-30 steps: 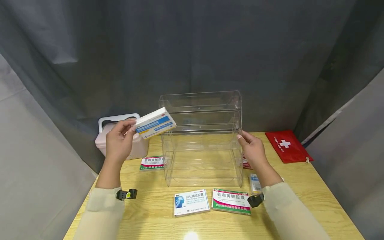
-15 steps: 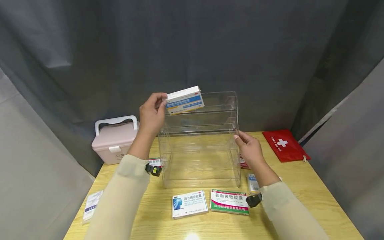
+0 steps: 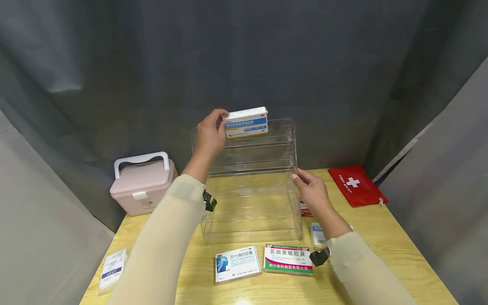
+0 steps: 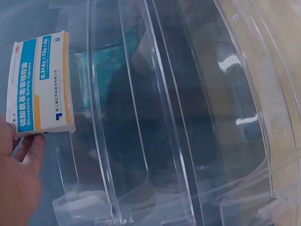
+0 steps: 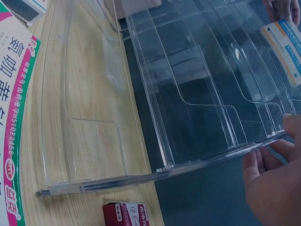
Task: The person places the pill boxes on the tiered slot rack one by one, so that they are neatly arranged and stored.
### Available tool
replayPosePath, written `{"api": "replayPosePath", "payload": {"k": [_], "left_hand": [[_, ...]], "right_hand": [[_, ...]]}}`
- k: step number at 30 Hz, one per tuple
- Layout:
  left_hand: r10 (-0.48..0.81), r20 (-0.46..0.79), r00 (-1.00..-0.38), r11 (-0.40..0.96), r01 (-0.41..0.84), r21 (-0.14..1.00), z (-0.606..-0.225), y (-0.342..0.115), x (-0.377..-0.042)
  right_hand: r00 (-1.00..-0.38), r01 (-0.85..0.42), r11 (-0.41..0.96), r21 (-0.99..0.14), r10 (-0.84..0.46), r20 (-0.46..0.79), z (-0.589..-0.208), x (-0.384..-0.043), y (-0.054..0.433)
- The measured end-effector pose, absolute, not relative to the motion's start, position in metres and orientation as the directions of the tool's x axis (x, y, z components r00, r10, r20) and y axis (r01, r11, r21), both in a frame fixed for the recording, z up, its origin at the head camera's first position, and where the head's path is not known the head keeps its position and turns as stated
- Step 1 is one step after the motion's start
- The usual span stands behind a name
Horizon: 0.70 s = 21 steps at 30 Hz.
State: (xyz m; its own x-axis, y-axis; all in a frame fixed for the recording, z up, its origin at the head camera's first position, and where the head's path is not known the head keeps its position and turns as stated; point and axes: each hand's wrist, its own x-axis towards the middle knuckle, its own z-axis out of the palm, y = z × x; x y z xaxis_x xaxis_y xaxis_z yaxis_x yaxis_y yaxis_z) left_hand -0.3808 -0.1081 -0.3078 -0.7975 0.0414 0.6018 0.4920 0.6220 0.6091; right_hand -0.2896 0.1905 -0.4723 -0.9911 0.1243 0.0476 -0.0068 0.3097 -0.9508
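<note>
My left hand pinches one end of a white, blue and yellow medicine box, held at the top of a clear tiered acrylic rack. In the left wrist view the medicine box stands in front of the top tier, its label reading Glucosamine Sulfate Capsules. With thumb and fingers my right hand grips the right side edge of the rack. The right wrist view shows that hand around the clear side panel. No box is visible on the rack's tiers.
Before the rack lie a white-blue box and a green-pink box. A smaller box and a red box are at right, near a red first-aid pouch. Left are a pink case and a white packet.
My left hand has carried the medicine box up and right, from beside the rack to its top, levelling its tilt. My right hand keeps its hold on the rack's side.
</note>
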Motion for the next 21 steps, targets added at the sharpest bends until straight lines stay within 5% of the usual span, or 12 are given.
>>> {"api": "replayPosePath", "payload": {"k": [21], "left_hand": [[0.173,0.498,-0.849,0.604,0.491,0.627,-0.316,-0.064,-0.387]], "right_hand": [[-0.986,-0.031,0.319,-0.947,0.144,0.081,-0.469,-0.285,0.19]]}}
